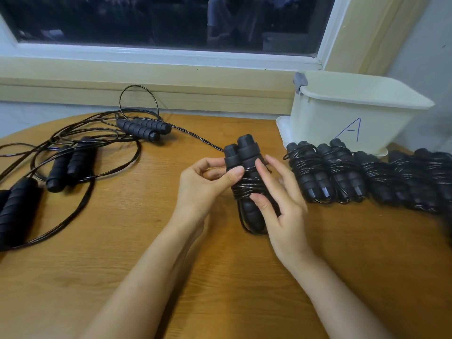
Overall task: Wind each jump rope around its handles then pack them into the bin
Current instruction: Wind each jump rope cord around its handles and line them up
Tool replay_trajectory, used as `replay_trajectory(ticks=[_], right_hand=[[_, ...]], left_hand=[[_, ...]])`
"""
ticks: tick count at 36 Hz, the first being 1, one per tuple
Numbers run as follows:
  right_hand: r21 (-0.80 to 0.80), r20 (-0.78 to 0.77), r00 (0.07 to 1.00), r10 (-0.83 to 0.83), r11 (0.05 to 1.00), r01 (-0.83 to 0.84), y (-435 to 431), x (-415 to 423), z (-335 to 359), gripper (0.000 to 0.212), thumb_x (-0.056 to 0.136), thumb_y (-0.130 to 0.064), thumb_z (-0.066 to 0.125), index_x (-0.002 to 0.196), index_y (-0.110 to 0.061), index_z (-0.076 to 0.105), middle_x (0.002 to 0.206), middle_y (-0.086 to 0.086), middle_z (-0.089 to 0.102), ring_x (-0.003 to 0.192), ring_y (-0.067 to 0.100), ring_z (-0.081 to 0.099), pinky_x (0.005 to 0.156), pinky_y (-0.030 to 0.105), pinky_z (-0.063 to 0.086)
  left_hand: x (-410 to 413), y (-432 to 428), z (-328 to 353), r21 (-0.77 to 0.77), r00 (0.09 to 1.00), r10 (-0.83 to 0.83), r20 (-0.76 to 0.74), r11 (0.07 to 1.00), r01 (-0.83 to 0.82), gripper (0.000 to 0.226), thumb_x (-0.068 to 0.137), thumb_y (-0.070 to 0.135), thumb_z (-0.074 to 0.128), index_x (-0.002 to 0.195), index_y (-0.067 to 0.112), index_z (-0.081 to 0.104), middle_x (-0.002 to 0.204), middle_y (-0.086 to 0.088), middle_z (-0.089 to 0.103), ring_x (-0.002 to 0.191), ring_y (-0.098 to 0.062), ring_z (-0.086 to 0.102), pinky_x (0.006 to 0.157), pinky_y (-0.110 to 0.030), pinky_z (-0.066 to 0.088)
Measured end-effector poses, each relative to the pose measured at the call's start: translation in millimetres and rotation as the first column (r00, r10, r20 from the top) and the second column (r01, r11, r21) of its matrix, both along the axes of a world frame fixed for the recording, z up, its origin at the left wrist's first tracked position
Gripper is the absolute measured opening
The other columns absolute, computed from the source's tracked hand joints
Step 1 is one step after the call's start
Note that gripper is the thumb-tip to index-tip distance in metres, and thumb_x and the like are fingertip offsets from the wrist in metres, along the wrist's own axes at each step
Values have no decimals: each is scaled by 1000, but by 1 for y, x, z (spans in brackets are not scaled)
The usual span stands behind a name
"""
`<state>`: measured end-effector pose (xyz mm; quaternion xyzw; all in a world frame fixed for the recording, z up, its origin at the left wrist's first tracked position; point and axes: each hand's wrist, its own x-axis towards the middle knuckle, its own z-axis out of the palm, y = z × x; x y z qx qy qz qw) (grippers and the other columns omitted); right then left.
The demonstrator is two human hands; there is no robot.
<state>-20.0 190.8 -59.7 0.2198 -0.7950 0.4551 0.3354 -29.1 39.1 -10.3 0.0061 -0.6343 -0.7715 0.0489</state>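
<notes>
Gripping the black handles (245,152) with curled left hand (203,189), right hand (283,206) touching the wound rope (244,188) with straight fingers, bin (325,118) further right.

Loose ropes (144,129) left on the table (85,231), wound bundles (342,172) right, before the bin (342,113)

Even indoor light, dark window (171,20) reflecting the room, soft shadows, wide-angle bending and blur at edges.
</notes>
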Motion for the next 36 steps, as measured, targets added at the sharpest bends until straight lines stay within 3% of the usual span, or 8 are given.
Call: replay_trajectory(ticks=[4, 11, 15, 20, 24, 27, 31, 36], right_hand=[[66, -43, 998, -35, 997, 38, 0, 0, 0, 45, 98, -18, 53, 141, -8, 48, 148, 14, 47, 140, 20, 42, 113, 16, 31], [64, -10, 999, -50, 997, 51, 4, 0, 3, 46, 99, -17, 49, 144, -8, 46, 151, 11, 43, 140, 1, 37, 109, 9, 29], [179, -76, 981, -180, 965, 191, 1, -2, 2, 43, 101, -22, 45, 143, -14, 51, 146, 5, 49, 127, 18, 53, 105, 14, 37], [246, -85, 969, -234, 937, 248, -2, 0, 2, 44, 101, -24, 44, 143, -15, 52, 148, 5, 50, 129, 18, 53, 95, 23, 47], [364, -49, 953, -297, 884, 294, -8, 3, 2, 69, 91, -45, 57, 151, -17, 40, 155, 3, 39, 133, 22, 48, 86, 27, 51], [451, -60, 934, -352, 825, 340, -8, 3, 3, 83, 81, -41, 73, 152, -17, 36, 157, 4, 37, 127, 26, 52, 79, 33, 57], [476, -135, 913, -385, 783, 400, -5, 2, 4, 72, 85, -32, 68, 151, -22, 40, 155, 9, 40, 119, 30, 57, 72, 34, 58], [353, -104, 931, -351, 862, 364, -2, 3, 5, 67, 82, -27, 75, 144, -24, 51, 152, 9, 44, 118, 28, 57, 71, 29, 55]], left_hand=[[0, -3, 1, -20, 999, -34, 5, 999, 34, 34, 65, 26, 77, 95, 14, 68, 82, -1, 77, 75, -8, 71, 68, -14, 53], [1, -5, 4, 14, 997, -68, 40, 998, 68, 33, 75, 20, 74, 106, 10, 69, 86, -3, 77, 79, -10, 72, 71, -10, 49], [2, 1, 4, 25, 997, 23, 74, 999, -25, 36, 69, 23, 78, 102, 13, 69, 80, -1, 77, 69, -6, 69, 73, -20, 43], [4, 4, 2, 9, 991, 94, 91, 995, -96, 34, 69, 20, 81, 100, 13, 69, 81, -2, 77, 72, -8, 72, 73, -25, 49], [5, 8, -1, 43, 990, 95, 108, 994, -100, 40, 68, 20, 81, 103, 7, 67, 79, -5, 77, 67, -9, 71, 65, -22, 55], [5, 8, -3, 31, 992, 85, 91, 996, -88, 37, 74, 18, 80, 106, 6, 66, 78, -4, 77, 65, -8, 70, 60, -16, 53], [6, 9, -4, -5, 1000, 12, 1, 1000, -12, 25, 83, 9, 73, 107, 7, 65, 79, 1, 77, 62, -3, 67, 61, -12, 50], [2, 3, -8, -73, 995, -54, -82, 996, 48, 19, 86, 7, 68, 105, 12, 68, 86, 2, 77, 70, -1, 66, 65, -12, 49]])
